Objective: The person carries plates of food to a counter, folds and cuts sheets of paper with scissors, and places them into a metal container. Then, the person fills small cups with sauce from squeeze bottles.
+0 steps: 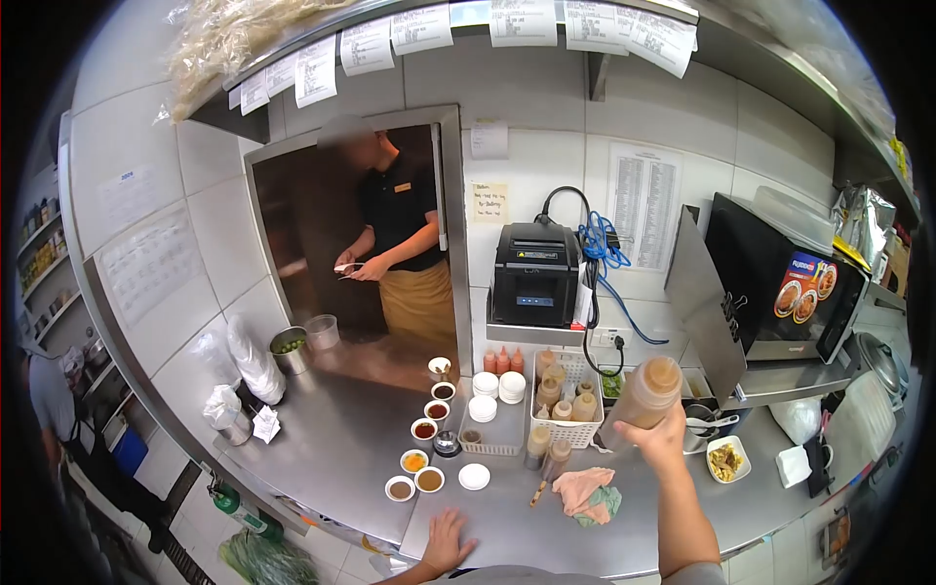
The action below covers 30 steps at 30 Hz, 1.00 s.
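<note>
My right hand [658,439] grips a large squeeze bottle [648,390] with brown sauce in it. The bottle is tilted, its broad end up toward me and its narrow end low at the left. Fingers spread, my left hand [447,541] rests on the steel counter's front edge. Beyond it are small white sauce bowls [429,479] with brown, orange and red contents, and a white round dish [474,477]. Two smaller squeeze bottles [538,447] stand left of the held one. A pink and green cloth [587,494] lies in front of them.
A white basket [575,429] of bottles, stacked white bowls [484,383] and a black printer [534,278] are at the back. A bowl of food [726,458] sits right, below a microwave [780,283]. A person [405,219] stands behind the pass window; another is at far left.
</note>
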{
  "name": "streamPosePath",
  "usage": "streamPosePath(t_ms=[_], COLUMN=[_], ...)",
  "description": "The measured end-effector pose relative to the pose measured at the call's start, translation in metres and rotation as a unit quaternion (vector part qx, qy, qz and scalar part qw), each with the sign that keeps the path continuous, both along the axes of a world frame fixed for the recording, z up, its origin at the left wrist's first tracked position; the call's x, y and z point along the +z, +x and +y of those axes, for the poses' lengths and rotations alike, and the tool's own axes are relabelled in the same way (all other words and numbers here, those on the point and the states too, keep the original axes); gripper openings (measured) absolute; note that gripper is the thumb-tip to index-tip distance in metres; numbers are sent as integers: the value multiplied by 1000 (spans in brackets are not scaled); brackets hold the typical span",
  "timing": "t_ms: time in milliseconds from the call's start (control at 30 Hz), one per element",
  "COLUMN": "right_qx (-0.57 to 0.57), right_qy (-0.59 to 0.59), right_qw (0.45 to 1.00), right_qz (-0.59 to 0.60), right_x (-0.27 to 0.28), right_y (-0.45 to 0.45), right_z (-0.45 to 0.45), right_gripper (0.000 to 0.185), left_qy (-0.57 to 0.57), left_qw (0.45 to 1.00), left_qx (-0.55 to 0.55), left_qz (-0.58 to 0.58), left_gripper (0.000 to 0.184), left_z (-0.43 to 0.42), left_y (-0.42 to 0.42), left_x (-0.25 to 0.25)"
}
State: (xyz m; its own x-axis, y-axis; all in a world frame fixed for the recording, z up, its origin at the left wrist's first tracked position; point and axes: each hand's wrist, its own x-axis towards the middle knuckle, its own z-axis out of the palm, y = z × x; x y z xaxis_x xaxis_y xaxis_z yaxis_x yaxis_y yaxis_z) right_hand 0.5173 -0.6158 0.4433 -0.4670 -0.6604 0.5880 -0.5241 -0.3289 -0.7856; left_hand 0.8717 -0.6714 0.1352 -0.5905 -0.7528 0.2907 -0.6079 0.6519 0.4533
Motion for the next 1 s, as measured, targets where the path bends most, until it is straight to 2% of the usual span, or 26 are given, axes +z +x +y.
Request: streamPosePath(t_ms=[67,133,233,300,400,467,533,600,633,667,733,800,933,1000], right_qx=[2,-2,-18,-40,-46,-46,-41,-31,-40,-40,-39,-58,-82,-77], right_qy=[4,14,74,120,109,98,90,85,86,80,69,76,86,92], right_qw=[1000,1000,997,992,993,994,995,994,994,994,995,994,989,988], right_qz=[-10,-15,-14,-5,-11,-17,-33,-59,-60,-60,-62,-54,-88,-95], right_x=[-1,-7,-14,-17,-35,-41,-47,-51,-56,-61,-72,-71,-87,-89], right_y=[-10,-22,-34,-42,-57,-62,-65,-67,-69,-72,-79,-80,-88,-90], right_z=[5,9,20,28,37,44,50,56,58,60,64,70,81,81], right_gripper=[84,80,76,75,73,73,74,75,76,77,77,77,78,76], left_qy=[21,43,-25,-107,-353,-478,-581,-643,-653,-643,-645,-668,-648,-654], left_qw=[1000,998,997,979,901,846,779,735,727,742,749,733,747,739], left_qx=[13,43,75,90,46,26,-12,-48,-62,-46,-4,49,89,115], left_qz=[-17,-33,15,147,250,236,235,210,200,184,151,120,122,111], left_gripper=[63,63,59,58,56,50,45,54,54,53,57,64,59,64], left_z=[3,5,-20,-72,-138,-142,-150,-164,-178,-186,-199,-210,-228,-237], left_y=[-3,-6,-8,-26,-52,-68,-90,-112,-124,-138,-158,-174,-155,-144], left_x=[-5,2,17,96,296,430,536,626,662,689,712,711,694,697])
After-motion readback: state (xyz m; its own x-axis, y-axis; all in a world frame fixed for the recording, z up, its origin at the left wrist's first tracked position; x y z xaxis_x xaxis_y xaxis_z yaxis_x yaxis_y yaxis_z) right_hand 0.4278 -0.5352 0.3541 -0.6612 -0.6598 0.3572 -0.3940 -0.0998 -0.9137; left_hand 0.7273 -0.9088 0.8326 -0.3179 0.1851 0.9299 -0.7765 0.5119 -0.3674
